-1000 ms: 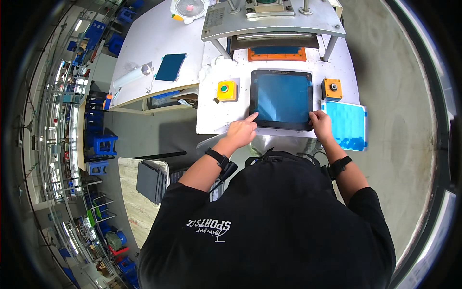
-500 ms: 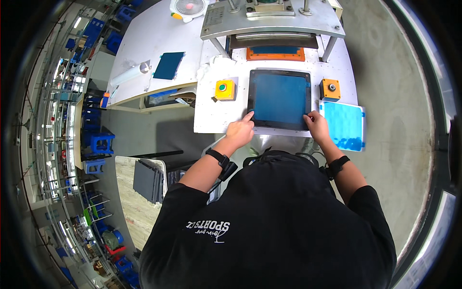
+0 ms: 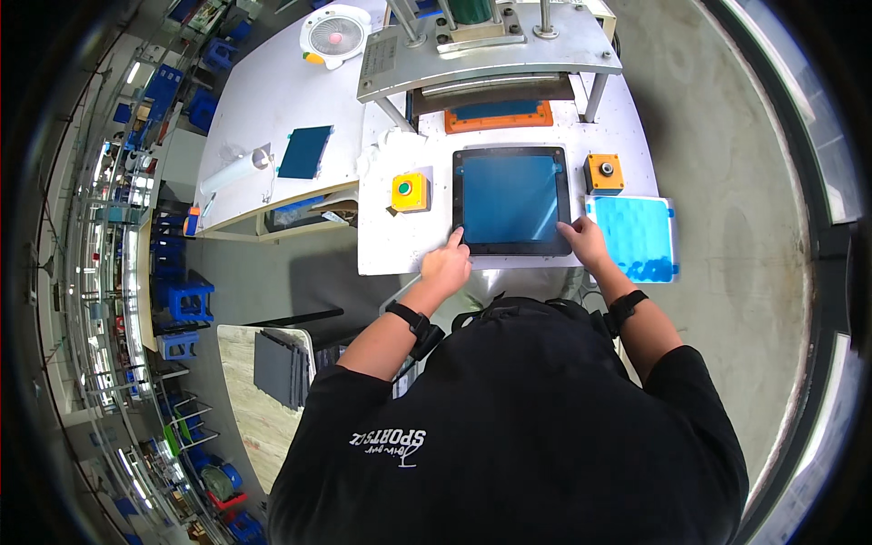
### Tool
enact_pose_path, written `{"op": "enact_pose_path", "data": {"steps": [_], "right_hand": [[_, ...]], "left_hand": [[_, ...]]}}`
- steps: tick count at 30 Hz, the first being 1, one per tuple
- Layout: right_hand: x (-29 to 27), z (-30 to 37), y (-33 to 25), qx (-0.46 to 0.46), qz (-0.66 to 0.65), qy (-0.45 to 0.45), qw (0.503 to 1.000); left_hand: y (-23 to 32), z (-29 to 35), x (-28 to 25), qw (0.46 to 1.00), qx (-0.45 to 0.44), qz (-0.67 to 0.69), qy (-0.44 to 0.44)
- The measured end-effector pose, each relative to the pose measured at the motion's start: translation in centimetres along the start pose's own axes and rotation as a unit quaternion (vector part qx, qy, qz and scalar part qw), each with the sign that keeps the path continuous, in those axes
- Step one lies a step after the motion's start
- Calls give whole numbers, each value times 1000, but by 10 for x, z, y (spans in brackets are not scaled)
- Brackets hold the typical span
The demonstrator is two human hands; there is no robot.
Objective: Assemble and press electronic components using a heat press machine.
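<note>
A black-framed tray holding a blue sheet [image 3: 510, 200] lies on the white press table [image 3: 391, 245] in front of me. My left hand [image 3: 447, 263] rests at the tray's near left corner, index finger touching the frame. My right hand [image 3: 586, 242] presses on the near right corner of the frame. Neither hand holds anything. Behind the tray stands a metal press [image 3: 490, 45] with an orange plate [image 3: 498, 116] under it.
A yellow button box [image 3: 411, 192] sits left of the tray and an orange button box [image 3: 603, 173] to its right. A stack of blue sheets [image 3: 633, 236] lies at the right edge. A small fan [image 3: 335, 34], a blue sheet [image 3: 304, 151] and a stack of grey panels [image 3: 280, 367] are on the left.
Both hands stay at the tray's near corners; the view has shifted slightly, with the tray and hands sitting a little lower in the picture.
</note>
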State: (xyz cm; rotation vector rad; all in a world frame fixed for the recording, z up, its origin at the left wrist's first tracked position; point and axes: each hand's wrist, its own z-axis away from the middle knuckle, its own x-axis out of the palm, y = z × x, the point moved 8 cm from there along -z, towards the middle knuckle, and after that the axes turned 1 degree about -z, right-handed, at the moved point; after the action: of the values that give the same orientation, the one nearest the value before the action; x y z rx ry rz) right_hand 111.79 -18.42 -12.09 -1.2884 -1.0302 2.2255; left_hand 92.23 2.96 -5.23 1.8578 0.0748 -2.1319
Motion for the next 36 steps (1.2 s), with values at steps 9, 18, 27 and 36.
{"op": "enact_pose_path", "data": {"steps": [9, 18, 27, 36], "right_hand": [[-1, -6, 8, -14, -61, -25, 998], [6, -12, 19, -7, -161, -22, 987], [-2, -3, -29, -132, 208, -19, 969], [45, 80, -165, -445, 85, -270, 849]], "left_hand": [[2, -15, -2, 1000, -5, 25, 16], [-7, -5, 31, 994, 62, 14, 86], [-4, 44, 2, 976, 45, 197, 83], [11, 31, -17, 942, 108, 316, 22]]}}
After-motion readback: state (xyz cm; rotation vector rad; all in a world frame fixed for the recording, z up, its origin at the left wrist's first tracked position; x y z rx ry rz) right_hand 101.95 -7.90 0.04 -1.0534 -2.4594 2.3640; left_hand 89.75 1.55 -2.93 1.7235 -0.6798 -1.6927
